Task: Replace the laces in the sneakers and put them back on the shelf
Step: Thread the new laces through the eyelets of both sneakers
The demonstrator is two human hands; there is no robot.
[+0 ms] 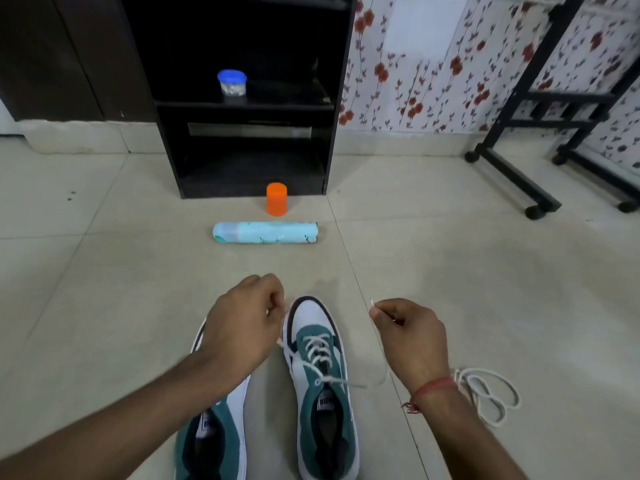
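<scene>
Pale tiled floor (104, 271), floral wallpaper (433, 81), dark wooden cabinet (52, 57), black wheeled frame (519, 174)

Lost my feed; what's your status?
Both hands pinching lace ends. Right sneaker laced. Spare lace on floor. Nothing obstructing.

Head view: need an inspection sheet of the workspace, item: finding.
Surface: pale tiled floor, a few dark specks at the left.
Job's things: two green-and-white sneakers side by side; right sneaker laced, left sneaker partly hidden by the forearm. Spare white lace lies looped on the floor, right. Black shelf stands ahead.
Clutter: blue spray can lying on its side, orange cap upright behind it, blue-lidded jar on the shelf.
Hands: left hand and right hand each pinch an end of the right sneaker's lace.
Cables: nothing seen.
Surroundings: floral wallpaper, black wheeled stand at right, dark cupboard at left.
</scene>
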